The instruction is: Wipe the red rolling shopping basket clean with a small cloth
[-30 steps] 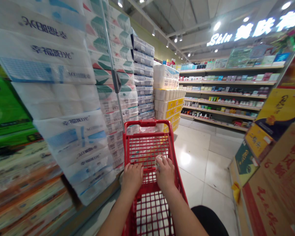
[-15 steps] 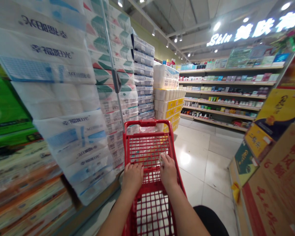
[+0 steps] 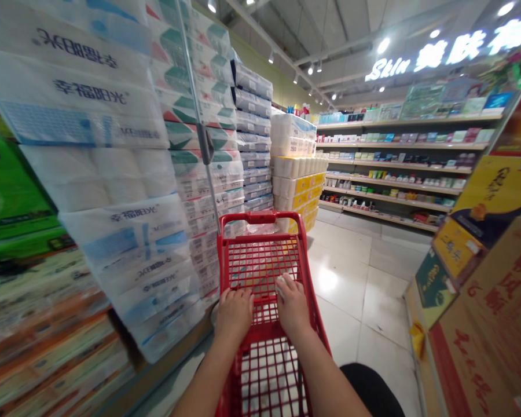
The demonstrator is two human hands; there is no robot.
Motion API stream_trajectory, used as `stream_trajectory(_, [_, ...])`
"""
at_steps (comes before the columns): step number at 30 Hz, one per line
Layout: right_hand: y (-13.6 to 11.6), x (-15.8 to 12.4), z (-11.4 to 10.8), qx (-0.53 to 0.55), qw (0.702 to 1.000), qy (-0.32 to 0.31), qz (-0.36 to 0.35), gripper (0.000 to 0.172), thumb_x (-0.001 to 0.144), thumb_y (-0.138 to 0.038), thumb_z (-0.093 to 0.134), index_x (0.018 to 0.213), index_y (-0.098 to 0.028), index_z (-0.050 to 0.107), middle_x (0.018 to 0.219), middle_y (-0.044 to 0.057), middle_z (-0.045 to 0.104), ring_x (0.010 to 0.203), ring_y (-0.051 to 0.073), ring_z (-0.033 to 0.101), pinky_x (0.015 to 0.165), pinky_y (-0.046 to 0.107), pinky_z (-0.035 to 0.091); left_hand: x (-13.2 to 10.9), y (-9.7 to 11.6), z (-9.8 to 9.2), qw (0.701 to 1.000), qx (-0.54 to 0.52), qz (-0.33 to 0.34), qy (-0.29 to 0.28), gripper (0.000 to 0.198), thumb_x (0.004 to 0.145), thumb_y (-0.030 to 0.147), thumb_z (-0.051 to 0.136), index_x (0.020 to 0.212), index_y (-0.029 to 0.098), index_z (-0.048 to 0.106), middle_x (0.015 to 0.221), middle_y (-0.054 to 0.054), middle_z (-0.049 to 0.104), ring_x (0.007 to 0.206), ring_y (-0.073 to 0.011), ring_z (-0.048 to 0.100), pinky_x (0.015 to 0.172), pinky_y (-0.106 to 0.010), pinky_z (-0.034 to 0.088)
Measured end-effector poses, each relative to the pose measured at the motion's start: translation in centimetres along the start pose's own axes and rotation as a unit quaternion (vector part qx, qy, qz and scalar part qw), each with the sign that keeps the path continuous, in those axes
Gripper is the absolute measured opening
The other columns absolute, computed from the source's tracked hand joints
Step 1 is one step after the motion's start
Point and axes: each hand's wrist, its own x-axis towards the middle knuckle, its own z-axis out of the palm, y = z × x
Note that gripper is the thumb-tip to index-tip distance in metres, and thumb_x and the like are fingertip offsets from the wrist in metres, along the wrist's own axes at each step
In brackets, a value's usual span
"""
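A red shopping cart with mesh baskets stands in front of me, its upper frame farthest away. My left hand is closed over the left part of the cart's crossbar, fingers curled forward. Over the right part of the cart is my right hand, its fingers bent around a small whitish thing that looks crumpled, perhaps tissue. Whether the right palm also rests on the crossbar is hidden. Through the mesh, the contents of the cart cannot be made out.
Tall stacks of wrapped toilet paper line the left side, close to the cart, with a metal pole before them. Cartons stand at the right. A tiled floor leads to shelves of small boxes and bottles.
My right hand has shifted slightly left and down, with the whitish thing still at its fingers. The left hand, the cart and the surroundings look the same.
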Motion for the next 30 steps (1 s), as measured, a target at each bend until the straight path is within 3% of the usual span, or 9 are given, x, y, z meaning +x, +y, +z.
stream_trajectory(7, [0.29,0.09,0.31,0.072,0.997,0.005,0.005,0.045,0.075,-0.001,0.05,0.107,-0.027,0.069,0.118,0.003,0.062,0.102,0.02,0.057,0.093,0.034,0.047,-0.01,0.01,0.06,1.0,0.016,0.003,-0.003,0.039,0.096,0.032,0.033,0.107,0.018,0.069,0.099,-0.009,0.072,0.095,-0.0227,0.061,0.104,-0.043,0.032])
stream_trajectory(12, [0.21,0.1,0.2,0.049,0.998,0.024,0.036,0.054,0.073,-0.001,0.051,0.121,-0.023,0.062,0.126,0.008,0.058,0.105,0.024,0.056,0.091,0.037,0.048,-0.02,0.01,0.06,1.0,0.018,0.007,-0.001,0.039,0.097,0.031,0.033,0.108,0.018,0.068,0.099,-0.009,0.072,0.095,-0.0228,0.061,0.103,-0.043,0.033])
stream_trajectory(18, [0.0,0.01,0.42,0.147,0.989,-0.015,0.0,0.051,0.069,-0.001,0.054,0.114,-0.024,0.066,0.113,0.005,0.065,0.104,0.02,0.059,0.095,0.034,0.048,-0.03,-0.09,0.25,1.0,0.018,0.005,0.002,0.039,0.097,0.032,0.033,0.107,0.018,0.068,0.098,-0.008,0.072,0.095,-0.0226,0.061,0.104,-0.043,0.032])
stream_trajectory(22, [-0.2,-0.03,0.76,0.123,0.992,0.009,0.008,0.056,0.069,0.0,0.053,0.119,-0.023,0.063,0.125,0.007,0.061,0.111,0.021,0.056,0.099,0.037,0.045,-0.03,-0.08,0.24,1.0,0.012,0.005,0.004,0.038,0.096,0.032,0.034,0.106,0.019,0.068,0.098,-0.008,0.072,0.096,-0.0227,0.061,0.104,-0.043,0.032])
stream_trajectory(27, [-0.41,-0.07,0.23,0.149,0.987,-0.054,-0.03,0.054,0.066,0.001,0.054,0.111,-0.026,0.067,0.109,0.002,0.068,0.102,0.019,0.06,0.093,0.034,0.047,-0.03,-0.08,0.21,1.0,0.011,0.006,0.006,0.038,0.096,0.031,0.034,0.105,0.018,0.068,0.097,-0.009,0.071,0.095,-0.0233,0.061,0.103,-0.043,0.032])
stream_trajectory(30, [-0.53,-0.08,0.01,0.141,0.988,-0.046,-0.043,0.057,0.066,0.002,0.052,0.114,-0.026,0.066,0.114,0.001,0.067,0.105,0.019,0.058,0.094,0.032,0.046,-0.07,-0.11,0.26,1.0,0.012,0.006,0.009,0.038,0.096,0.032,0.034,0.104,0.018,0.069,0.097,-0.009,0.071,0.095,-0.0233,0.061,0.103,-0.044,0.032])
